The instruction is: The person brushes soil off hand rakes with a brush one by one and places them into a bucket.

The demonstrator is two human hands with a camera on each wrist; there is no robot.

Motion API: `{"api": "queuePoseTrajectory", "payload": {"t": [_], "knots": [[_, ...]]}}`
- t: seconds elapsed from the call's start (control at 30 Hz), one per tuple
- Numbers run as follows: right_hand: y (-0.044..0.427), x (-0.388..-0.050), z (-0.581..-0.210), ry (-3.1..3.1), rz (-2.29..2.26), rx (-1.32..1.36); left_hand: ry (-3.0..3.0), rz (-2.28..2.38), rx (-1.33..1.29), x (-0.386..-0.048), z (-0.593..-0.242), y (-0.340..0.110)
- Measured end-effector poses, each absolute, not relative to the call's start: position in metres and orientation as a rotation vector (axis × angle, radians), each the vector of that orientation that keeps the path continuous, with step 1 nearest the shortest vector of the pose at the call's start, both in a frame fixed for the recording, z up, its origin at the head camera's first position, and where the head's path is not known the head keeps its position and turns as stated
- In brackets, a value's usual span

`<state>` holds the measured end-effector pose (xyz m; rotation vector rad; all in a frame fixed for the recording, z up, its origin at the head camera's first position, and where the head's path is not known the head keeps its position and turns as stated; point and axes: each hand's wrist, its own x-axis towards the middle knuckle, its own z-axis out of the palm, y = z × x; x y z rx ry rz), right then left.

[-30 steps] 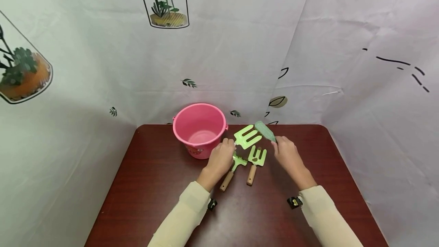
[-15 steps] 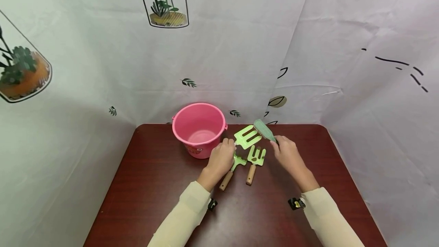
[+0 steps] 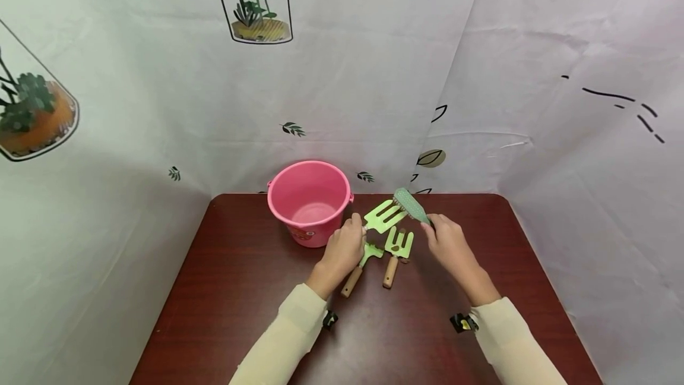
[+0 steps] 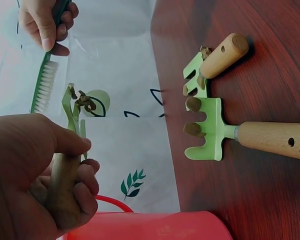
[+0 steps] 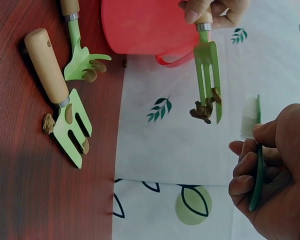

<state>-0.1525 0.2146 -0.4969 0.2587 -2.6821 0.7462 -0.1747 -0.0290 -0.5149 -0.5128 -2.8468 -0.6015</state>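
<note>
My left hand (image 3: pixel 344 247) grips the wooden handle of a light green garden fork (image 3: pixel 383 217), raised above the table beside the bucket. Brown, dry-looking clumps (image 5: pixel 202 110) cling near its tine ends. In my right hand (image 3: pixel 447 239) is a green brush (image 3: pixel 411 205) with white bristles (image 4: pixel 46 86), held by its handle. From the head, the brush head overlaps the fork's tine ends; whether the bristles touch them I cannot tell. Below on the table lie a small green hand rake (image 4: pixel 214 129) and a second garden fork (image 5: pixel 73 127), both wooden-handled, with brown bits on them.
A pink bucket (image 3: pixel 310 233) stands at the back of the dark red-brown table (image 3: pixel 240 314), just left of the tools. Near the second fork's neck lies a brown piece (image 5: pixel 48 123). White printed cloth (image 3: pixel 369 76) hangs close behind the table.
The held fork's tines have tipped slightly lower, and the brush has shifted a little down and left over them. A brown piece now shows beside the lying fork's neck.
</note>
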Motion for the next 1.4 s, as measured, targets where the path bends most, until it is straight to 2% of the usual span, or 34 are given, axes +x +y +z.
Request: {"api": "queuePoseTrajectory", "payload": {"t": [0.5,1.17,1.4], "knots": [[0.219,-0.151,-0.497,-2.661,0.735,0.269,-2.79,-0.367,-0.492,-0.172,-0.511,-0.03],[0.189,-0.147,-0.51,-2.732,0.752,0.373,-2.928,-0.622,-0.475,-0.174,-0.509,-0.028],[0.178,-0.146,-0.517,-2.746,0.755,0.407,-2.841,-0.499,-0.498,-0.174,-0.512,-0.027]]}}
